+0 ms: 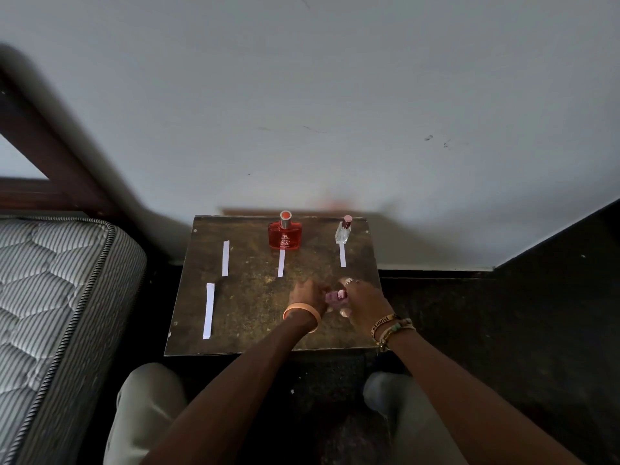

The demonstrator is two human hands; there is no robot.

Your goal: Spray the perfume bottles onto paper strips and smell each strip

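A small pink perfume bottle (pixel 335 296) sits between my two hands over the near right part of the brown table (pixel 248 297). My left hand (pixel 307 295) and my right hand (pixel 364 298) both grip it; my fingers hide most of it. A red perfume bottle (pixel 285 235) stands upright at the back middle. A small clear bottle with a pink cap (pixel 343 229) stands at the back right. Several white paper strips lie flat: one (pixel 281 263) before the red bottle, one (pixel 342 255) before the clear bottle, one (pixel 225 258) at back left, one (pixel 208 311) at near left.
The table stands against a grey wall (pixel 335 112). A striped mattress (pixel 50 297) on a dark wooden bed frame fills the left side. My knees (pixel 147 397) are below the table's front edge. Dark floor lies to the right.
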